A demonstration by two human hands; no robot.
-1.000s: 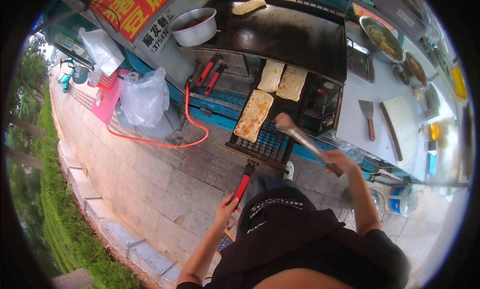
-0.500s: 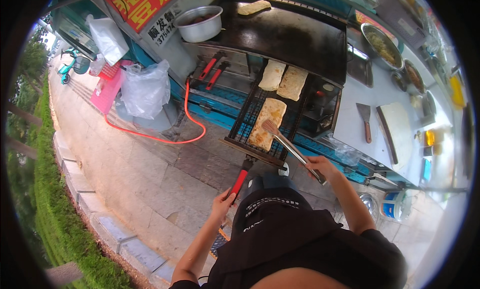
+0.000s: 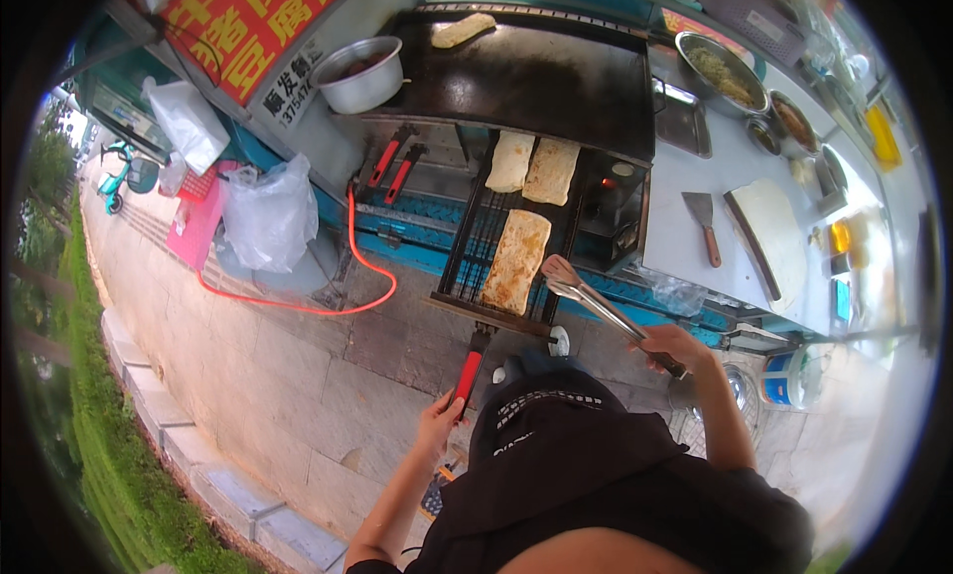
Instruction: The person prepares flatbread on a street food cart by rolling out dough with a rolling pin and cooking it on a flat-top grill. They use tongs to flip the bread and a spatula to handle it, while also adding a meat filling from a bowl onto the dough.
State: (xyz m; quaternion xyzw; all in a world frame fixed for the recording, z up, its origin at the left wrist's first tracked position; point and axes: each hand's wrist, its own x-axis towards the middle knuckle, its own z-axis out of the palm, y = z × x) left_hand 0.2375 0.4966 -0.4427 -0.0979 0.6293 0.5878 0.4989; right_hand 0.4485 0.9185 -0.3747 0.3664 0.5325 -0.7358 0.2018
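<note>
The browned flatbread [image 3: 516, 261] lies near the front edge of the rack [image 3: 475, 256], and looks nearly done. Behind it, the left flatbread [image 3: 509, 161] is paler than the right flatbread [image 3: 552, 171], so I judge it needs longer. A fourth piece [image 3: 464, 30] lies toward the griddle's [image 3: 536, 78] back left corner. My left hand [image 3: 437, 425] is clamped on the red handle [image 3: 466, 379]; my right hand [image 3: 672, 346], round the tongs [image 3: 611, 313].

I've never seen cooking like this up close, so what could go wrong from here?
If the left hand jerks its red handle, the front bread might slide off the rack, being near its edge. The pot at the left end of the griddle could get knocked.
</note>
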